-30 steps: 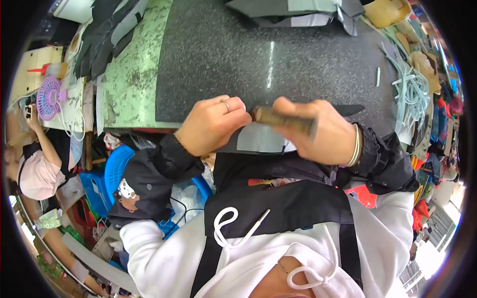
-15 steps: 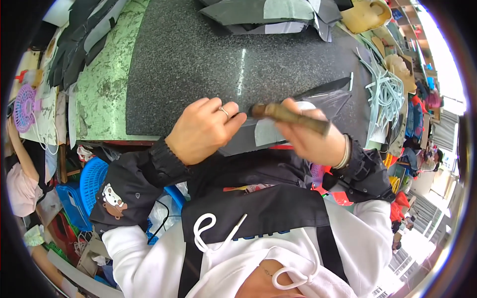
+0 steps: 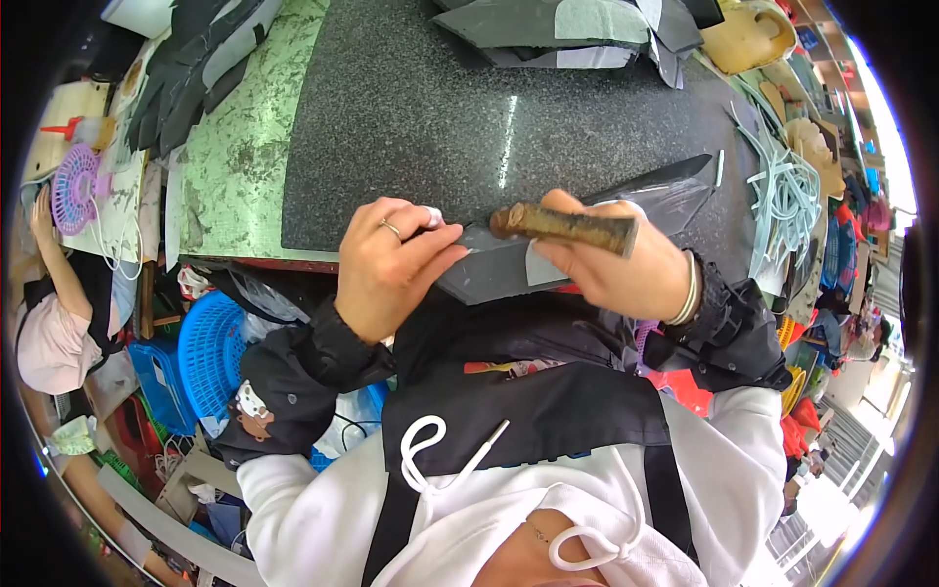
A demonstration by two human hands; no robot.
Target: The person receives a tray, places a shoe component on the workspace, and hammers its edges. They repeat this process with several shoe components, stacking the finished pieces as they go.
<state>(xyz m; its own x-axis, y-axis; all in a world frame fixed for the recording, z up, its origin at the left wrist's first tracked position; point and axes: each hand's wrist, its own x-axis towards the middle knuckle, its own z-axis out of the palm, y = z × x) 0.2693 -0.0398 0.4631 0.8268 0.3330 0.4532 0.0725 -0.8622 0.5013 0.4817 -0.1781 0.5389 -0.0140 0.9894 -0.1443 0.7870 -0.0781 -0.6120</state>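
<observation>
Mostly I see a dark speckled stone bench [image 3: 411,108] with a worn green slab [image 3: 230,166] along its left side. At its near edge my left hand [image 3: 391,269] pinches a dark grey sheet piece [image 3: 494,269], fingers closed on it, while my right hand [image 3: 616,264] is wrapped around a brown wooden-handled tool [image 3: 567,225] held across that piece; its tip is hidden, probably a blade. Grey cut pieces [image 3: 577,24] lie at the far edge, pale cords [image 3: 782,196] to the right, and a blue basket [image 3: 210,352] sits below the bench.
</observation>
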